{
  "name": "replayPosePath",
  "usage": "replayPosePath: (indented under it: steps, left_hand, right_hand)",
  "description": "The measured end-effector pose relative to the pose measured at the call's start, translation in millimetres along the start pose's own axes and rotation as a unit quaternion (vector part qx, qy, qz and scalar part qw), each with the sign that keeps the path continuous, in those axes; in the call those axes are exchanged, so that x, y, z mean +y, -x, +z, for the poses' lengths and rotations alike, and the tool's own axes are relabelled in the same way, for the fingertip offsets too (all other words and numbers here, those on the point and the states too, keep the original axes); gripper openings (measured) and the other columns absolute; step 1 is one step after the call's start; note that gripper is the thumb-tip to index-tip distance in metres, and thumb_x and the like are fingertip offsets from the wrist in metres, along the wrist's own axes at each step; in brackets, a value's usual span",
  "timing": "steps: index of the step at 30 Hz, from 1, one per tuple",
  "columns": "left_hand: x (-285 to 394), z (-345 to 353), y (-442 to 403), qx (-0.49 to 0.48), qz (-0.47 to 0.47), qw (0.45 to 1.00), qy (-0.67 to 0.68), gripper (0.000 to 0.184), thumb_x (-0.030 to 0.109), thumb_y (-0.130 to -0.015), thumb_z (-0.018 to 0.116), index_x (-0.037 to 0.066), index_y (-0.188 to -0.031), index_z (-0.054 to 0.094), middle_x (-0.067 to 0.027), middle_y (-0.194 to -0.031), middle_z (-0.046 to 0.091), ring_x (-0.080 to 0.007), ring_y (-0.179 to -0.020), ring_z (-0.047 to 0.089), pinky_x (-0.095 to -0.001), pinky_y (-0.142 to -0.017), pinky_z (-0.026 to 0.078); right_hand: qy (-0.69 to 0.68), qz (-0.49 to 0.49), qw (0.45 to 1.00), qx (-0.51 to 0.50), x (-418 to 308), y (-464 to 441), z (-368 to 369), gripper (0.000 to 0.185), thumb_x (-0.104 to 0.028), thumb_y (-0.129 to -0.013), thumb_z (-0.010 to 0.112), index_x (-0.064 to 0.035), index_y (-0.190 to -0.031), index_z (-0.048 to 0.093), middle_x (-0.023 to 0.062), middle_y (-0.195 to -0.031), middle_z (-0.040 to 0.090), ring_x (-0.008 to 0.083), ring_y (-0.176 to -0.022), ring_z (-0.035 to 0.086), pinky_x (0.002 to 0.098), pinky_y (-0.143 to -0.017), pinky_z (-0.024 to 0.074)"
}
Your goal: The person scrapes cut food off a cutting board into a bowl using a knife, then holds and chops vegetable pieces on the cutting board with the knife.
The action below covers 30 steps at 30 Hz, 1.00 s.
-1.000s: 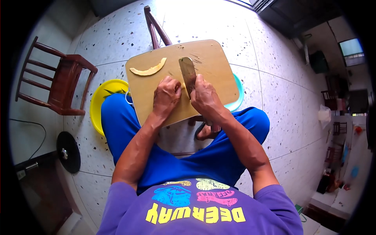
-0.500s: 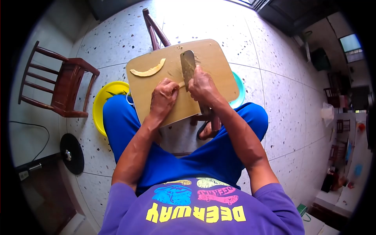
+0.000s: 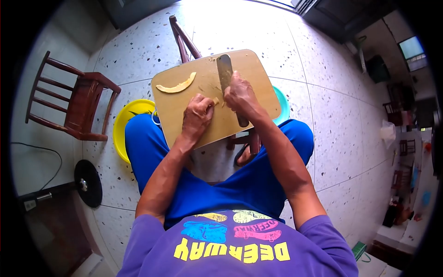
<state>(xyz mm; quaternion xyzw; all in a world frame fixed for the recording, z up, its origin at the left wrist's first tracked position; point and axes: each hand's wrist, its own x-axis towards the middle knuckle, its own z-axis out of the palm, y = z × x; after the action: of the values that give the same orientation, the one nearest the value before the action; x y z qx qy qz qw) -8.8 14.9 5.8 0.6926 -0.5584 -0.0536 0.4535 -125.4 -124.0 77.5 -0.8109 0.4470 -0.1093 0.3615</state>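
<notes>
My right hand [image 3: 241,96] is wrapped around a cleaver [image 3: 224,69], whose dark, broad blade points away from me over a tan wooden board [image 3: 256,83]. Left of the blade, the fingers of my left hand [image 3: 198,115] are curled and pinched on a pale yellow strip. Only the tip of the strip [image 3: 215,100] shows past the fingers; its kind is hard to make out. Tiny cut bits lie between that tip and the cleaver. A curved, pale yellow slice [image 3: 177,87], like squash or melon, rests near the board's far left corner.
A yellow basin [image 3: 121,131] with something green in it stands left of my knee. Part of a turquoise basin [image 3: 284,105] shows right of the board. A wooden chair [image 3: 85,104] and a black disc [image 3: 87,183] are on the left. Wooden legs [image 3: 182,39] stick out behind the board.
The cleaver has shifted slightly right, away from my left fingers, and small bits now show beside the strip's tip. My left hand stays closed in about the same place.
</notes>
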Motion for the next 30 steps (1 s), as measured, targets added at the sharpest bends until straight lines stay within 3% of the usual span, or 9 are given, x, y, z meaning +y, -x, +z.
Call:
replayPosePath:
  steps: [2, 4, 9, 24, 30]
  left_hand:
    - [1, 1, 0, 0.005, -0.002, 1.000, 0.002, 0.005, 0.005, -0.092, 0.073, 0.002, -0.096, 0.075, -0.0169, -0.095, 0.069, -0.0381, -0.093, 0.069, -0.0447, -0.084, 0.058]
    - [1, 2, 0, 0.003, -0.001, 1.000, 0.003, 0.006, 0.005, -0.092, 0.073, 0.001, -0.097, 0.076, -0.0166, -0.096, 0.069, -0.0376, -0.094, 0.069, -0.0443, -0.084, 0.058]
    - [3, 0, -2, 0.009, 0.011, 1.000, -0.005, 0.008, 0.002, -0.091, 0.076, -0.001, -0.098, 0.077, -0.0161, -0.094, 0.071, -0.0352, -0.085, 0.071, -0.0416, -0.077, 0.058]
    - [-5, 5, -2, 0.006, -0.003, 1.000, -0.001, 0.016, 0.000, -0.087, 0.072, 0.000, -0.101, 0.079, -0.0163, -0.096, 0.072, -0.0348, -0.090, 0.072, -0.0419, -0.081, 0.059]
    - [-1, 2, -4, -0.008, -0.015, 1.000, -0.005, 0.014, 0.000, -0.087, 0.073, 0.000, -0.099, 0.078, -0.0165, -0.095, 0.072, -0.0357, -0.089, 0.071, -0.0425, -0.081, 0.058]
  right_hand:
    - [-0.003, -0.049, 0.999, 0.010, 13, 4, 1, 0.021, -0.005, -0.094, 0.053, 0.0097, -0.109, 0.051, 0.0311, -0.079, 0.067, 0.0423, -0.071, 0.070, 0.0518, -0.066, 0.0575]
    - [0.000, -0.104, 0.994, 0.021, 20, 13, 2, 0.020, -0.006, -0.095, 0.052, 0.0084, -0.108, 0.050, 0.0278, -0.072, 0.065, 0.0384, -0.061, 0.070, 0.0504, -0.057, 0.0573]
    - [0.034, -0.144, 0.989, 0.010, 7, 35, -3, 0.022, -0.001, -0.091, 0.055, 0.0121, -0.108, 0.052, 0.0388, -0.088, 0.066, 0.0564, -0.086, 0.068, 0.0605, -0.078, 0.0550]
    - [0.078, -0.147, 0.986, -0.022, -1, 35, 5, 0.017, 0.001, -0.091, 0.054, 0.0104, -0.105, 0.051, 0.0384, -0.093, 0.067, 0.0550, -0.094, 0.068, 0.0607, -0.084, 0.0540]
    - [0.096, -0.192, 0.976, 0.022, 4, 20, 20, 0.022, -0.002, -0.093, 0.052, 0.0125, -0.110, 0.051, 0.0365, -0.089, 0.067, 0.0564, -0.092, 0.066, 0.0593, -0.084, 0.0537]
